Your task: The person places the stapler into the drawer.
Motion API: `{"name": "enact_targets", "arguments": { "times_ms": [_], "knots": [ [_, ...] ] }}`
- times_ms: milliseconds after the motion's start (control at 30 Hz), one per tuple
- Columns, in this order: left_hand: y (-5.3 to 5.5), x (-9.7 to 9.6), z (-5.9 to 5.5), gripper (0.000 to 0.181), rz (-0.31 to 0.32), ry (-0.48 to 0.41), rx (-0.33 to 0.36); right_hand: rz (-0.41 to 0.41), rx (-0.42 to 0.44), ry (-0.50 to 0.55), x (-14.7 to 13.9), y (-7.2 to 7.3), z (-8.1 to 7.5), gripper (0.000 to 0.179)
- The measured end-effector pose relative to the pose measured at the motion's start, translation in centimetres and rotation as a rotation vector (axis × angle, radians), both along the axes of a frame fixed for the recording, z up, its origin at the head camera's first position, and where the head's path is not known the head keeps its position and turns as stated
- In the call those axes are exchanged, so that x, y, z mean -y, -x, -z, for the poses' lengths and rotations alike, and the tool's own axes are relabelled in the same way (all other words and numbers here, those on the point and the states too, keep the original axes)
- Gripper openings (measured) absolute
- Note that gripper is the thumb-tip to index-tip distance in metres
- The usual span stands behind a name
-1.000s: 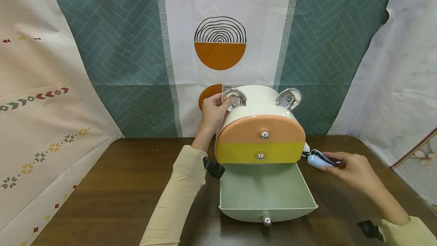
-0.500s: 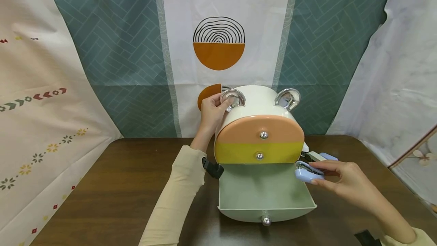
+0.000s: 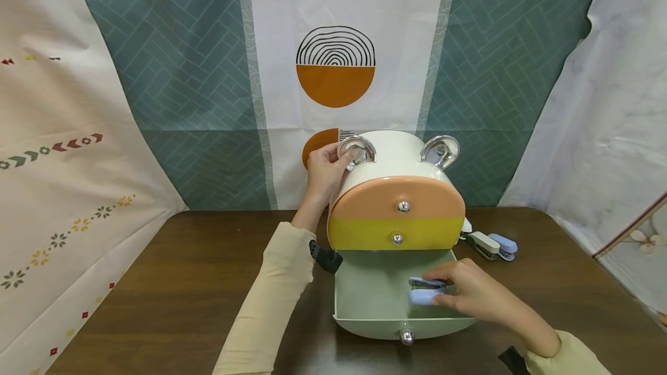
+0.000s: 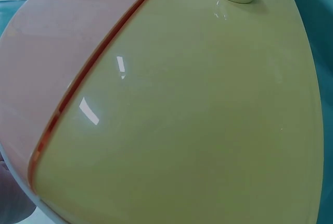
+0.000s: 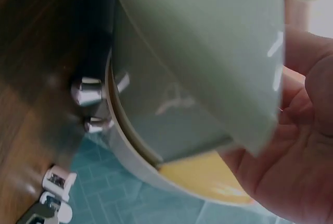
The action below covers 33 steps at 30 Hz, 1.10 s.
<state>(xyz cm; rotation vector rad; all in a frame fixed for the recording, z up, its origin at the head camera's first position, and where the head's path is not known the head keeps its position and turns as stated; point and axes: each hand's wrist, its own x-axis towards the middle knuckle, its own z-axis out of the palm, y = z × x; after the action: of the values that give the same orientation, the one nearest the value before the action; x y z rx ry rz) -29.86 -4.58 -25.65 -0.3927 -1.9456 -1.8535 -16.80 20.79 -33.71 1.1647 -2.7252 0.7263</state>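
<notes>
In the head view a small light-blue stapler (image 3: 424, 297) is pinched between the thumb and fingers of my right hand (image 3: 474, 291). Hand and stapler are over the pulled-out pale green bottom drawer (image 3: 367, 291); whether the stapler touches its floor I cannot tell. The drawer belongs to a rounded white cabinet (image 3: 393, 152) with a peach drawer front (image 3: 375, 198) and a yellow one (image 3: 365, 233) above. My left hand (image 3: 324, 172) grips the cabinet's silver left ear (image 3: 365, 146). The yellow front (image 4: 197, 104) fills most of the left wrist view.
Right of the cabinet lie a pale green stapler (image 3: 484, 243), another blue stapler (image 3: 502, 243) and a white object (image 3: 466, 225) partly hidden by the cabinet. All rest on a dark wooden table (image 3: 219, 288). A patterned cloth (image 3: 208, 85) hangs behind.
My right hand has carried the blue stapler left, from beside the cabinet to over the open drawer. The staplers it was covering now show. My left hand stays on the ear.
</notes>
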Motion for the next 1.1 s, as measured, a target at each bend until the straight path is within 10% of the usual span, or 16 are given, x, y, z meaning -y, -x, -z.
{"name": "enact_targets", "arguments": {
  "times_ms": [1100],
  "knots": [
    [0.2,0.1,0.2,0.021,0.008,0.002,-0.033,-0.039,0.245,-0.003,4.0,1.7,3.0,0.027]
  ]
}}
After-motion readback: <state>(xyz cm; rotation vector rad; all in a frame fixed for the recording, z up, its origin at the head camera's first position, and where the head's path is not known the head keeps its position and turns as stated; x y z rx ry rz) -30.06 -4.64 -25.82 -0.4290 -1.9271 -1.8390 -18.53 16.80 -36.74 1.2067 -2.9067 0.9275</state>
